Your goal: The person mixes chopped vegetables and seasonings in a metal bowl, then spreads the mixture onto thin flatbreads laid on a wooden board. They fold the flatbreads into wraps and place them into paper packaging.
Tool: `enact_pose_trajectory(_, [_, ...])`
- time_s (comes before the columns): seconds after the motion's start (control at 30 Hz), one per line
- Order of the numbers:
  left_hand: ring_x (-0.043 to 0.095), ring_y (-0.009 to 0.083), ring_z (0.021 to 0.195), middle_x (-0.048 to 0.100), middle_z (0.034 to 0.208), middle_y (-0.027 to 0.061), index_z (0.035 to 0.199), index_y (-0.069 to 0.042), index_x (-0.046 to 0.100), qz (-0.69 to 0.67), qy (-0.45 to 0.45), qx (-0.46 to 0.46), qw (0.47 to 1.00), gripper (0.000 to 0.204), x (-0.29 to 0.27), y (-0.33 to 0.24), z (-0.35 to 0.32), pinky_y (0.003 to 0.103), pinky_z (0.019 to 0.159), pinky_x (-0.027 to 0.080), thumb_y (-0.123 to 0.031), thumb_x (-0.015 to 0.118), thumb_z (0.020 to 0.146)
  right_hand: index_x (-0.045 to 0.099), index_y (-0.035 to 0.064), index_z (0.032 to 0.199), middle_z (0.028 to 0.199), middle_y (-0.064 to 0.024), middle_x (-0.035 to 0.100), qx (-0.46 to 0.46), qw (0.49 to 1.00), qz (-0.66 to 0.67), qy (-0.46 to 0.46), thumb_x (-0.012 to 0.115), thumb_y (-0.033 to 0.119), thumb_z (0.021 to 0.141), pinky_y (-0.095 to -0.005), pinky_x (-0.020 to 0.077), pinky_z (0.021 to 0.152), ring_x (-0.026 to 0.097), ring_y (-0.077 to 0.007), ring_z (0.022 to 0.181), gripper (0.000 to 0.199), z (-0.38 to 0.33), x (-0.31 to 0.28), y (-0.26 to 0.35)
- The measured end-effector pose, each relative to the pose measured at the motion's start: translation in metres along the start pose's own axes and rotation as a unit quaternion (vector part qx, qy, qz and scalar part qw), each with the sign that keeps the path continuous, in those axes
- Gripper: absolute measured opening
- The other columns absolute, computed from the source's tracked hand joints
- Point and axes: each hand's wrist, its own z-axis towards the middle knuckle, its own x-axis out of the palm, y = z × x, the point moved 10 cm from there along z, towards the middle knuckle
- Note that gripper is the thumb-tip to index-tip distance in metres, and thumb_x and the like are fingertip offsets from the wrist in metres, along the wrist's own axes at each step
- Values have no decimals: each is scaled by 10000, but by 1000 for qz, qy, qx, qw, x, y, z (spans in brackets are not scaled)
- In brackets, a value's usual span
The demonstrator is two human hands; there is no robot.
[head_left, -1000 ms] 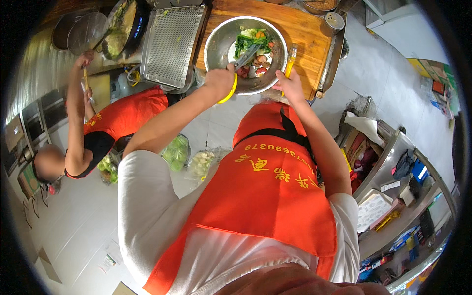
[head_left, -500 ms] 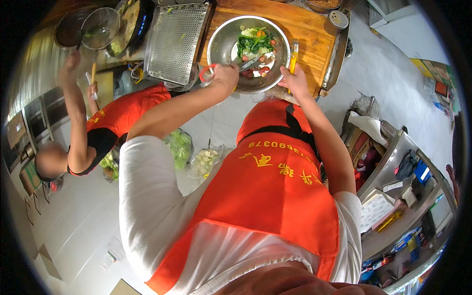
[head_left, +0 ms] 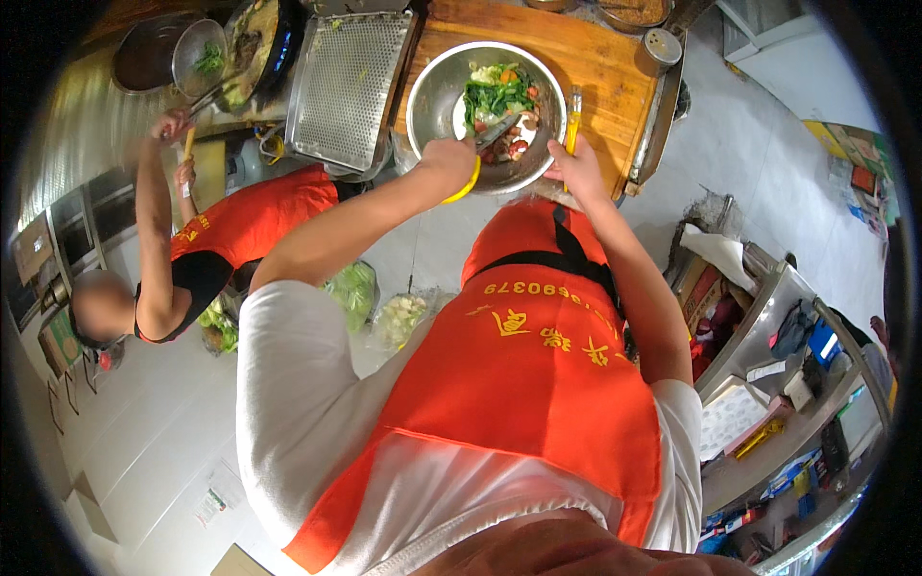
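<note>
A steel mixing bowl [head_left: 432, 106] stands on the wooden board, holding leafy greens [head_left: 492, 100] and pieces of red and pale food [head_left: 519, 147]. My left hand [head_left: 449, 163] is closed round scissors [head_left: 497, 130]; their blades reach into the bowl over the food, and a yellow handle loop shows under the hand. At the bowl's right rim, my right hand [head_left: 576, 168] grips the edge. A slim yellow-handled tool [head_left: 573, 120] runs along the rim and through that hand's fingers; its exact kind is unclear.
A perforated steel tray [head_left: 341, 86] lies left of the board [head_left: 605, 58]. Beyond it a co-worker in a red apron [head_left: 254, 211] holds a strainer [head_left: 200, 60] near a wok [head_left: 254, 43]. A shaker tin [head_left: 659, 50] stands at the board's right corner, above a cluttered steel shelf [head_left: 759, 317].
My left hand has turned, and the scissors' blades sit lower among the food. The bowl has shifted slightly toward me. The co-worker's strainer has tilted beside the wok.
</note>
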Motion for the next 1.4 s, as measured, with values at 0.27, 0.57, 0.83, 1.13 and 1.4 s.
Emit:
enact_pose_trajectory(0.27, [714, 289, 840, 720, 944, 149, 1183, 32, 525, 112, -25, -105, 988, 361, -35, 14, 42, 417, 685, 544, -142, 586, 872, 473, -9, 1180, 984, -111, 621, -2, 1000, 10, 8, 562, 143, 960, -313, 605, 617, 670, -186, 807, 282, -4, 5, -9])
enact_pose_trajectory(0.57, [701, 345, 858, 698, 923, 219, 1177, 68, 478, -14, -71, -60, 996, 321, -41, 8, 13, 425, 707, 558, -127, 489, 923, 485, -21, 1163, 973, -107, 618, -8, 1000, 20, -2, 560, 159, 966, -287, 598, 611, 659, -177, 771, 277, -11, -5, -3])
enact_pose_trajectory(0.83, [713, 301, 854, 705, 933, 189, 1175, 57, 506, 14, -40, -45, 998, 325, -26, -6, 12, 382, 669, 561, -117, 495, 901, 498, -10, 1124, 930, -100, 618, 5, 999, 34, -15, 580, 156, 956, -294, 593, 607, 649, -155, 723, 250, 2, -16, -14])
enact_pose_trajectory(1.13, [705, 269, 924, 703, 1055, 157, 1307, 54, 451, 2, 0, -97, 995, 501, -2, -6, 30, 397, 772, 498, -168, 587, 880, 501, -7, 1151, 907, -88, 615, 12, 998, 57, 8, 586, 163, 949, -300, 595, 639, 634, -155, 716, 277, -3, -8, -10])
enact_pose_trajectory(1.4, [711, 263, 909, 714, 1025, 141, 1210, 34, 519, 123, -11, -172, 977, 379, -28, 37, 39, 383, 706, 503, -139, 577, 878, 496, -12, 1164, 909, -87, 604, 16, 999, 38, 14, 581, 149, 951, -305, 592, 620, 645, -167, 723, 280, -5, 0, -6])
